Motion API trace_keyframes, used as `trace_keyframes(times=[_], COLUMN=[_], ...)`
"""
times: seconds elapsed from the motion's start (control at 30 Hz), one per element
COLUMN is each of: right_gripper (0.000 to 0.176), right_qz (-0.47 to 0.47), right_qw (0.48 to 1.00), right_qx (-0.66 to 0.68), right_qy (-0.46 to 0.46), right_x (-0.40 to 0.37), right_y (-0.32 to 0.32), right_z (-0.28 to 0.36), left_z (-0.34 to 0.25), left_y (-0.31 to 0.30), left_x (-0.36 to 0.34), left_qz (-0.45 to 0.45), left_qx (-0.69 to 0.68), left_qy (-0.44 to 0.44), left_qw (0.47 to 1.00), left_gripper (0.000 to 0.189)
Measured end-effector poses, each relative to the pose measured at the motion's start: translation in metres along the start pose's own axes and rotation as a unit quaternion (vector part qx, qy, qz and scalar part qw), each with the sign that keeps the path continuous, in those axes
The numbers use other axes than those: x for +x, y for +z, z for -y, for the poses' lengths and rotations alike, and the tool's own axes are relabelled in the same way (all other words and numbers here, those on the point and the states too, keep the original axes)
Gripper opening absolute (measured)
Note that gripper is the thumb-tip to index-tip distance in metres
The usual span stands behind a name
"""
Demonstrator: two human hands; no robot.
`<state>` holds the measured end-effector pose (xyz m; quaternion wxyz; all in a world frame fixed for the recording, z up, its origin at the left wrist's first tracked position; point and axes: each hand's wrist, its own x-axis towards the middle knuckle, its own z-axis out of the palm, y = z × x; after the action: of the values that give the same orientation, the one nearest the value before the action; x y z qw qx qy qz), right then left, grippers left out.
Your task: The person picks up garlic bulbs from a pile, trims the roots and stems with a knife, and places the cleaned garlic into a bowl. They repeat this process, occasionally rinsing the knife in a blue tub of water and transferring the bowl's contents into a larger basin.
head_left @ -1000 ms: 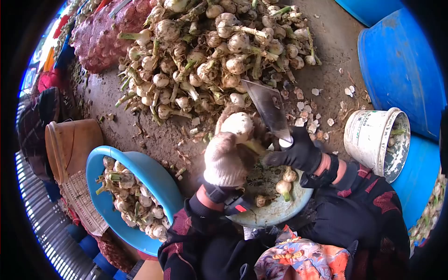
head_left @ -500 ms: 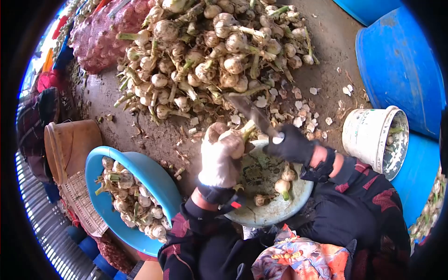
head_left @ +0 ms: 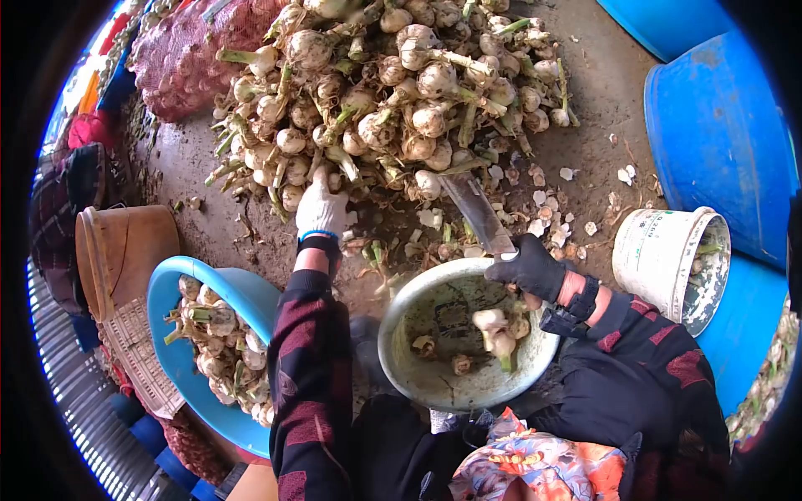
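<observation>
My left hand [head_left: 322, 207], in a white glove, reaches to the near edge of a heap of garlic bulbs [head_left: 393, 100] with long cut stems. One finger stretches out among the stems; the other fingers are partly hidden. My right hand [head_left: 528, 269], in a black fingerless glove, is closed around the handle of a broad-bladed knife [head_left: 478, 215]. The blade points up and left, its tip by a garlic bulb [head_left: 428, 185] at the heap. Below the knife stands a pale bowl [head_left: 401, 367] holding several trimmed garlic bulbs [head_left: 499, 338].
On the left, a blue basin [head_left: 163, 367] is full of garlic bulbs, beside a brown bucket [head_left: 134, 259]. A white bucket [head_left: 656, 255] lies tilted at right near large blue tubs [head_left: 718, 125]. Behind the heap is a red mesh sack [head_left: 196, 63]. Peel scraps litter the ground.
My left hand has left a garlic bulb and moved up and left to the heap. A garlic bulb now lies in the bowl with the others. The knife has lowered slightly.
</observation>
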<state>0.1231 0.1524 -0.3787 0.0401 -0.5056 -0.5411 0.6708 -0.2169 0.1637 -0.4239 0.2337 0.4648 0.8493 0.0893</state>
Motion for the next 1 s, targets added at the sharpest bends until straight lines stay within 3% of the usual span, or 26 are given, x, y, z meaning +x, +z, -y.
trace_keyframes(times=[0.03, 0.1, 0.13, 0.17, 0.23, 0.3, 0.37, 0.43, 0.47, 0.5, 0.57, 0.6, 0.63, 0.67, 0.7, 0.73, 0.77, 0.8, 0.83, 0.87, 0.97, 1.0], right_gripper=[0.034, 0.028, 0.024, 0.02, 0.016, 0.017, 0.016, 0.012, 0.014, 0.014, 0.014, 0.014, 0.013, 0.013, 0.011, 0.01, 0.011, 0.012, 0.012, 0.012, 0.014, 0.011], right_qz=[-0.005, -0.016, -0.014, -0.012, -0.027, -0.064, -0.079, -0.028, 0.048, 0.051, 0.015, -0.003, -0.021, -0.04, 0.043, -0.006, -0.055, -0.049, -0.047, -0.049, -0.045, -0.046], right_qw=[0.999, 0.999, 0.995, 0.982, 0.942, 0.926, 0.934, 0.959, 0.953, 0.953, 0.956, 0.956, 0.954, 0.952, 0.92, 0.925, 0.927, 0.926, 0.925, 0.93, 0.939, 0.948], right_qx=[-0.004, 0.027, 0.09, 0.152, 0.317, 0.357, 0.33, 0.272, 0.254, 0.253, 0.223, 0.208, 0.195, 0.182, 0.389, 0.375, 0.362, 0.365, 0.37, 0.356, 0.332, 0.302], right_qy=[-0.039, -0.043, 0.035, 0.111, 0.108, 0.103, 0.113, 0.079, -0.157, -0.158, -0.19, -0.208, -0.226, -0.243, 0.03, 0.058, 0.085, 0.076, 0.077, 0.082, 0.083, 0.089], right_x=[0.001, -0.001, 0.0, 0.0, 0.002, 0.005, 0.004, -0.001, 0.008, 0.012, 0.017, 0.018, 0.021, 0.023, -0.001, -0.007, -0.007, -0.004, -0.003, -0.002, 0.0, -0.001], right_y=[-0.001, -0.003, -0.006, -0.008, -0.008, -0.007, -0.008, -0.005, -0.005, 0.002, 0.013, 0.017, 0.02, 0.019, -0.014, -0.014, -0.009, -0.009, -0.008, -0.008, -0.007, -0.006], right_z=[-0.002, -0.001, -0.002, -0.004, -0.01, -0.016, -0.013, -0.012, -0.049, -0.064, -0.086, -0.093, -0.099, -0.101, -0.039, -0.022, -0.014, -0.021, -0.021, -0.018, -0.012, -0.008], left_z=[0.007, 0.003, -0.032, -0.026, -0.043, -0.091, -0.137, -0.188, -0.204, -0.23, -0.239, -0.235, -0.219, -0.198, -0.169, -0.147, -0.122, -0.098, -0.04, -0.029, -0.013, -0.022], left_y=[0.012, 0.016, -0.004, 0.006, 0.012, -0.02, -0.043, -0.04, -0.047, -0.062, -0.062, -0.063, -0.051, -0.038, -0.023, -0.027, -0.02, -0.021, 0.003, 0.001, 0.017, 0.011], left_x=[0.006, -0.002, -0.025, -0.03, -0.058, -0.086, -0.102, -0.121, -0.139, -0.158, -0.172, -0.168, -0.159, -0.144, -0.125, -0.111, -0.092, -0.075, -0.053, -0.05, -0.02, -0.013], left_qz=[-0.012, 0.102, 0.151, 0.17, 0.103, 0.108, 0.143, 0.14, 0.304, 0.298, 0.286, 0.293, 0.159, 0.051, -0.053, 0.06, -0.014, -0.096, -0.134, -0.114, -0.1, -0.133], left_qx=[-0.025, -0.164, -0.292, -0.336, -0.484, -0.574, -0.577, -0.488, -0.519, -0.468, -0.395, -0.401, -0.357, -0.343, -0.292, -0.441, -0.568, -0.51, -0.531, -0.589, -0.587, -0.544], left_qy=[0.0, -0.037, -0.119, -0.052, -0.011, -0.045, -0.008, 0.157, 0.227, 0.339, 0.435, 0.404, 0.438, 0.425, 0.359, 0.113, -0.039, -0.15, -0.12, -0.173, -0.322, -0.346], left_qw=[1.0, 0.981, 0.937, 0.925, 0.869, 0.81, 0.804, 0.847, 0.766, 0.76, 0.757, 0.769, 0.81, 0.836, 0.885, 0.888, 0.822, 0.842, 0.828, 0.781, 0.736, 0.753], left_gripper=[0.057, 0.054, 0.048, 0.046, 0.042, 0.04, 0.045, 0.052, 0.061, 0.07, 0.075, 0.074, 0.07, 0.066, 0.062, 0.053, 0.044, 0.038, 0.03, 0.026, 0.035, 0.042])
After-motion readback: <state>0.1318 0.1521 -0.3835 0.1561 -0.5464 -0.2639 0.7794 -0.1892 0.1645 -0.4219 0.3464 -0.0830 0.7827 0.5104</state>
